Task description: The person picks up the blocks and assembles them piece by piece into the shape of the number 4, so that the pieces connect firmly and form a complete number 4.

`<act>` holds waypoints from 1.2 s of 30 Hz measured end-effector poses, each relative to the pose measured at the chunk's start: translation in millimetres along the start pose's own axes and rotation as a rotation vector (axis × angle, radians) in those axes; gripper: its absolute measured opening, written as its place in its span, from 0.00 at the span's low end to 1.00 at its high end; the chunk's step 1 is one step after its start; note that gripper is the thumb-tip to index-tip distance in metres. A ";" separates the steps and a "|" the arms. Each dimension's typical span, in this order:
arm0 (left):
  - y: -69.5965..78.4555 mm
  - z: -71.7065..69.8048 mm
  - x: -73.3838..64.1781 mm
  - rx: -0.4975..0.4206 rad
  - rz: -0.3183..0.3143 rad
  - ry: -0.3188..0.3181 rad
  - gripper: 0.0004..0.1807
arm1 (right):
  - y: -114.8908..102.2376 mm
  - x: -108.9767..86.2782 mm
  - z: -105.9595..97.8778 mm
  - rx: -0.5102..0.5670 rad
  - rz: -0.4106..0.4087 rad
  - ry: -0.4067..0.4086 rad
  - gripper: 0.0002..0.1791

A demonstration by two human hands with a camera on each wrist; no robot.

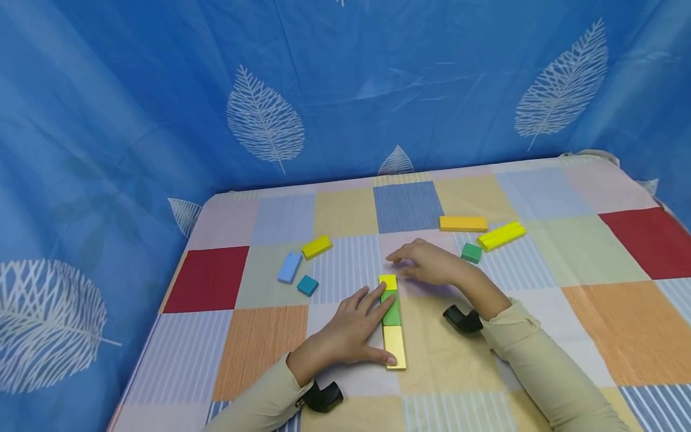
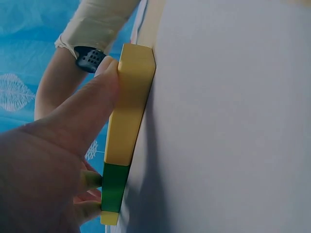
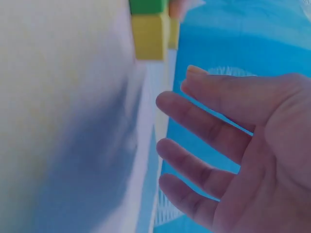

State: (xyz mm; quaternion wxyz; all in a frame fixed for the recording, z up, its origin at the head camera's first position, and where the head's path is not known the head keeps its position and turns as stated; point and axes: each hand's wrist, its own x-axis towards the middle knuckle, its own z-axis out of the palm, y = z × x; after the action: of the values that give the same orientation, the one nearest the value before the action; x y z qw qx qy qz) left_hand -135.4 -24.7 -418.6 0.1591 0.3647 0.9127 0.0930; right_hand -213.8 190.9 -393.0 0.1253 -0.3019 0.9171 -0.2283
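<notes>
In front of the person, three blocks lie end to end in a row. A pale yellow block [image 1: 394, 347] is nearest, a green block [image 1: 391, 309] is in the middle, and a small bright yellow block [image 1: 387, 282] is at the far end. Spread over the row from its left side, the left hand [image 1: 351, 330] touches the pale yellow block with its thumb [image 2: 103, 87] and the green one with its fingertips. The right hand [image 1: 432, 261] hovers past the far end, fingers loosely bent and apart. Nothing is held in it, as the right wrist view shows.
Left of the row lie a yellow block [image 1: 317, 246], a light blue block [image 1: 290, 267] and a teal block [image 1: 308, 285]. Beyond the right hand are an orange block [image 1: 463, 224], a long yellow block [image 1: 501, 236] and a green cube-like block [image 1: 471, 252]. A patchwork cloth [image 1: 604, 336] covers the table.
</notes>
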 end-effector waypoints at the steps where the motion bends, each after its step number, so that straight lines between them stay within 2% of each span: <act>1: 0.1 0.2 0.2 0.000 0.001 0.002 0.55 | 2.4 -1.0 -2.5 -0.007 0.000 0.012 0.18; 7: 0.4 -0.1 1.2 0.004 -0.011 -0.013 0.55 | 18.0 -9.6 -17.9 -0.004 0.051 0.094 0.19; 12: -0.6 -3.0 0.0 -0.009 -0.013 -0.018 0.55 | 26.1 -14.6 -27.4 0.016 0.116 0.125 0.20; 17: -1.2 -4.8 -1.0 -0.029 -0.006 -0.022 0.54 | 30.8 -16.8 -29.5 0.022 0.132 0.149 0.21; 21: -0.6 -5.1 -1.1 -0.034 0.001 -0.031 0.54 | 30.2 -10.9 -24.2 0.031 0.116 0.139 0.23; 24: -1.7 -7.0 -0.1 -0.030 0.003 -0.034 0.54 | 28.1 4.1 -21.8 -0.003 0.074 0.126 0.24; 28: -2.2 -7.5 0.5 -0.024 0.006 -0.039 0.54 | 22.9 33.5 -22.3 -0.089 -0.010 0.104 0.24; 36: -4.0 -9.0 -3.1 -0.030 -0.002 -0.056 0.55 | 3.1 93.4 -22.4 -0.178 -0.158 -0.014 0.30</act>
State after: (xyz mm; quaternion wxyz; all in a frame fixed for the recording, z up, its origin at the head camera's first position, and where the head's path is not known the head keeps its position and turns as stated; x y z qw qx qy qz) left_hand -139.0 -30.2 -410.7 0.1901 0.3637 0.9068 0.0963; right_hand -297.0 143.7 -383.8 0.0858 -0.3849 0.9061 -0.1528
